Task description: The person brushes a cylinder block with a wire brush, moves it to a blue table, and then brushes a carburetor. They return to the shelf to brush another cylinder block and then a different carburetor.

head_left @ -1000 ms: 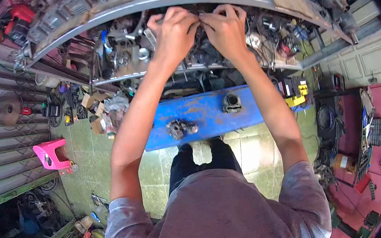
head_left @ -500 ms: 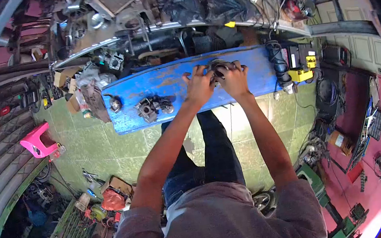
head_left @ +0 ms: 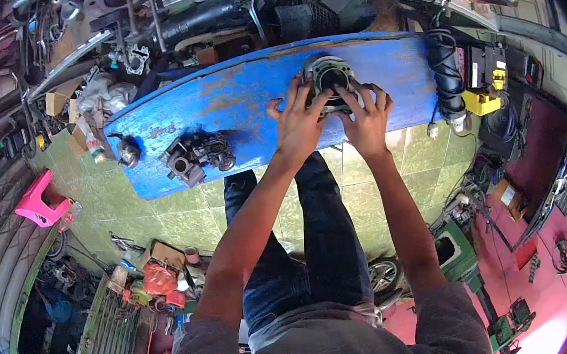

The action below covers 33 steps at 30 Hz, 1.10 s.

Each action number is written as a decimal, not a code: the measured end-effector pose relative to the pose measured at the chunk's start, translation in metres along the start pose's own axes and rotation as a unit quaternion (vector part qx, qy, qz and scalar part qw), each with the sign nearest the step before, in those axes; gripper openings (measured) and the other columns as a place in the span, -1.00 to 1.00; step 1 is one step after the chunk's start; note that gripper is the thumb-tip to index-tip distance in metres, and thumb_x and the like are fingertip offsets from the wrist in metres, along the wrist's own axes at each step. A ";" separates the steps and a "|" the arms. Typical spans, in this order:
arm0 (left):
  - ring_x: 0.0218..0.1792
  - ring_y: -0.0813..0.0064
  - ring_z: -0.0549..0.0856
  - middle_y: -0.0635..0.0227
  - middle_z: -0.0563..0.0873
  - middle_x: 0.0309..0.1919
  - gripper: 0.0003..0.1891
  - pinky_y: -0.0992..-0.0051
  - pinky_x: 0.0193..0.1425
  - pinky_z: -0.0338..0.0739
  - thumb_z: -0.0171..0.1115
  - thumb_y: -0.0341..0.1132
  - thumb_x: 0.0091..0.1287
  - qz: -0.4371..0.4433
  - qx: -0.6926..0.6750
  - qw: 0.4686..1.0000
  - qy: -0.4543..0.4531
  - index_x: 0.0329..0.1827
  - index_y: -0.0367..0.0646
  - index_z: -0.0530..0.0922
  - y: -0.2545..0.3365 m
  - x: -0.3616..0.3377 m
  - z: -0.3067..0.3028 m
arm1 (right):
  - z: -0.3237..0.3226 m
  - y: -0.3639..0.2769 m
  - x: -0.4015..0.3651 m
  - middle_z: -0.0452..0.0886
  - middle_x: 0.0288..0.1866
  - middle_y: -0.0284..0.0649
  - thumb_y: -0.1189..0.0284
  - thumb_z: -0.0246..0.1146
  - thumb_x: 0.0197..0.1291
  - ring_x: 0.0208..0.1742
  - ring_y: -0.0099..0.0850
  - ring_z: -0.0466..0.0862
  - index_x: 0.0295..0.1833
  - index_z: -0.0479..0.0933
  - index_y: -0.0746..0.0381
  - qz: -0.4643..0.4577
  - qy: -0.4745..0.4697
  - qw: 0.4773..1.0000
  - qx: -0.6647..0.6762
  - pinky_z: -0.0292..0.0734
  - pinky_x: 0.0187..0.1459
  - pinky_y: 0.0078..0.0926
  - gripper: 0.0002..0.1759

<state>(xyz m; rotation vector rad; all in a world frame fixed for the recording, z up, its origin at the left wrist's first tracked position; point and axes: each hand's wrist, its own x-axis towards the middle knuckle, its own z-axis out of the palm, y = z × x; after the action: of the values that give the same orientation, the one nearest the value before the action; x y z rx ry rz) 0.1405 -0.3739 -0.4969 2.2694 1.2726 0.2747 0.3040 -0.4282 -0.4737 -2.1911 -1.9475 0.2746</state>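
Note:
A grey metal engine cylinder point(head_left: 324, 66) with a round bore facing up lies on the blue bench point(head_left: 390, 67). My left hand point(head_left: 297, 125) grips its left and near side, with the fingers bent against the metal. From the right, my right hand point(head_left: 366, 120) reaches the cylinder, its thumb and fingertips at the near rim by the bore. Both hands partly cover its near edge. Left of them on the bench sit a dark carburetor-like metal assembly point(head_left: 186, 163) and a small rounded metal part point(head_left: 128, 151).
A black cable-wrapped tube point(head_left: 447, 74) lies across the bench's right end, beside a yellow case point(head_left: 481, 101). Behind the bench, a shelf holds metal parts and a bent pipe point(head_left: 256, 18). A pink stool point(head_left: 38, 201) stands on the tiled floor at left.
The view has shifted, so the bench looks larger and nearer. The cylinder's bore now faces up in plain sight, where my hands covered most of it before. My hands have moved apart.

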 end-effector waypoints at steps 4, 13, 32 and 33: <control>0.55 0.20 0.33 0.33 0.48 0.45 -0.32 -0.10 0.27 0.11 0.61 -0.15 0.07 -0.012 -0.033 0.999 0.039 0.34 0.30 0.59 0.001 -0.004 -0.002 | 0.000 -0.005 0.000 0.48 0.42 -0.25 0.24 0.64 -0.16 0.40 -0.13 0.39 0.42 0.55 -0.25 0.027 0.040 0.999 0.007 0.17 0.36 0.09 -0.11; 0.52 0.24 0.40 0.34 0.65 0.33 -0.17 -0.02 0.27 0.09 0.64 -0.18 0.02 -0.099 -0.102 0.988 0.065 0.45 0.06 0.50 -0.005 -0.015 0.008 | 0.021 0.013 -0.019 0.65 0.22 -0.14 0.27 0.70 -0.18 0.35 -0.12 0.48 0.52 0.42 0.23 0.130 0.010 0.984 0.124 0.20 0.38 -0.02 0.06; 0.53 0.18 0.41 0.37 0.78 0.21 -0.26 0.02 0.32 0.19 0.74 -0.21 -0.19 -0.032 -0.128 0.985 0.110 0.21 0.00 0.73 -0.019 -0.004 -0.030 | 0.003 -0.001 -0.001 0.56 0.42 -0.07 0.40 0.62 -0.13 0.43 -0.20 0.52 0.32 0.57 0.29 0.088 0.009 0.989 0.121 0.11 0.51 0.02 -0.21; 0.54 0.17 0.40 0.35 0.77 0.23 -0.27 0.06 0.34 0.20 0.73 -0.22 -0.18 -0.027 -0.132 0.985 0.109 0.21 -0.02 0.74 -0.018 -0.003 -0.038 | -0.004 -0.005 0.002 0.56 0.41 -0.07 0.40 0.62 -0.14 0.43 -0.20 0.52 0.31 0.57 0.29 0.091 0.008 0.988 0.128 0.12 0.52 0.02 -0.21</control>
<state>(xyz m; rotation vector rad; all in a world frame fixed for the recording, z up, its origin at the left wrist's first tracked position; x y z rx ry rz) 0.1096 -0.3562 -0.4748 2.0178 1.3146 0.6479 0.3003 -0.4262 -0.4680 -2.1905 -1.6033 0.5025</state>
